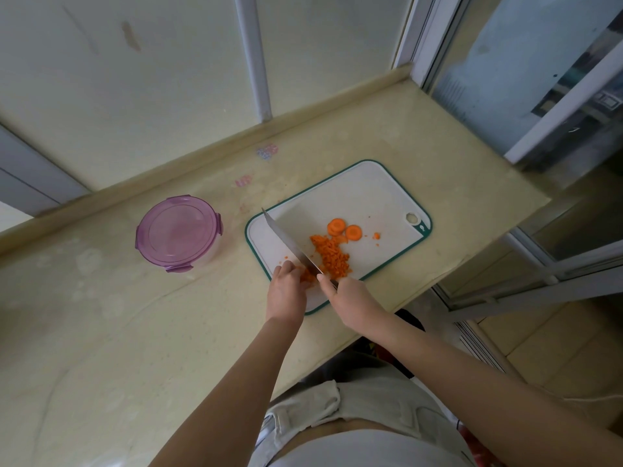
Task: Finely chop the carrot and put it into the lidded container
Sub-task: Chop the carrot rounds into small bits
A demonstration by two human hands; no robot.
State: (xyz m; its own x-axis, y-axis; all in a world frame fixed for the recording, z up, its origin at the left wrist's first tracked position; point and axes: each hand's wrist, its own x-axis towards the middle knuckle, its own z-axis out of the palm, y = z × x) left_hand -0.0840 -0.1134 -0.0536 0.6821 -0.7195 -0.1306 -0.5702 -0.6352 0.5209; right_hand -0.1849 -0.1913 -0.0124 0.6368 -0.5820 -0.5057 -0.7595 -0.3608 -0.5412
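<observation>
The right hand (350,298) grips the knife (290,242), its blade running toward 11 o'clock; the left hand (286,284), fingers curled, pins the carrot (307,275) on the board (364,197) at the blade's 9 o'clock side.

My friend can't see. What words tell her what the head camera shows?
A right hand holds a knife over a white board while the left hand holds carrot beside the blade. Chopped carrot and two slices lie on the board; a closed purple-lidded container stands to its left.
</observation>
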